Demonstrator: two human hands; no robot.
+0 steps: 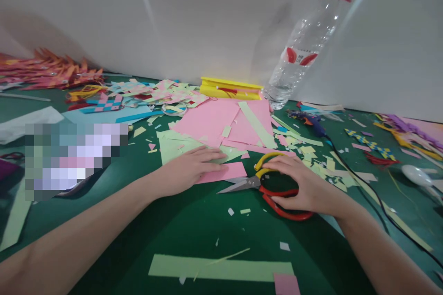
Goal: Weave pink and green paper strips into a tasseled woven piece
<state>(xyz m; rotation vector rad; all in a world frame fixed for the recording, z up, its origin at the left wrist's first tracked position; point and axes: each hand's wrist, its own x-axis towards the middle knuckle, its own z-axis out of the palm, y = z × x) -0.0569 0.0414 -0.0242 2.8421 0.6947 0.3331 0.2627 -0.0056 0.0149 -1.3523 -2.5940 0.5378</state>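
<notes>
My right hand point(301, 179) grips a pair of scissors point(254, 182) with one yellow and one red handle loop. Their blades are parted and point left, one lying over the end of a small pink paper strip point(224, 173). On that strip rests my left hand point(192, 170), its fingers stretched out flat. Beneath and behind the left hand lies a light green sheet point(169, 147). Larger pink sheets point(207, 122) sit just beyond, with a pale green strip point(256, 124) across them.
A tilted plastic bottle point(294, 60) leans on the wall behind a glue gun point(309, 122) with a black cord. Paper scraps point(162, 92) pile at the back, near folded orange pieces point(51, 71). A blurred-out object point(76, 161) lies left; a green strip point(221, 267) lies in front.
</notes>
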